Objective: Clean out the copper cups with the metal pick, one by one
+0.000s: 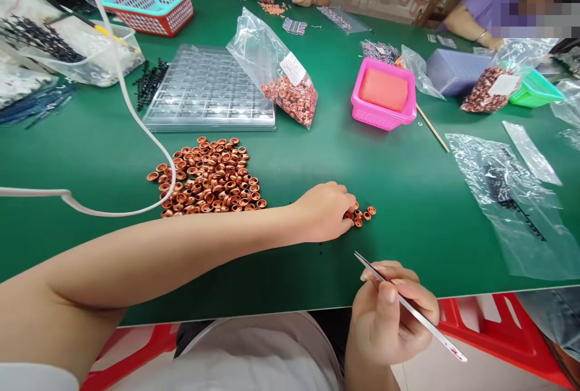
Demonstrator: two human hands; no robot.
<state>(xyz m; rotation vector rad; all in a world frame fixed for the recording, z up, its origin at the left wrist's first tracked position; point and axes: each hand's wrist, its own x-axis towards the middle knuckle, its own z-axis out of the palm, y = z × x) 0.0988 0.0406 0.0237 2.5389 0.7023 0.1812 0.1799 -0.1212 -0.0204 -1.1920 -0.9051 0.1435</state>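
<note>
My left hand reaches across the table with its fingers curled over a few small copper-coloured cups. Some of these cups show between and beyond the thumb and fingertips; how many it grips is hidden. In my right hand, near the table's front edge, a pair of metal tweezers is pinched, tips pointing up and left. The tips touch nothing. A large heap of the same copper-coloured cups lies left of my left hand, beyond the forearm. Each has a dark hole or slot.
Behind the heap are stacked clear compartment trays and a bag of copper cups. A white cable loops in at left. A pink basket and a plastic bag lie to the right. Two people sit across the table.
</note>
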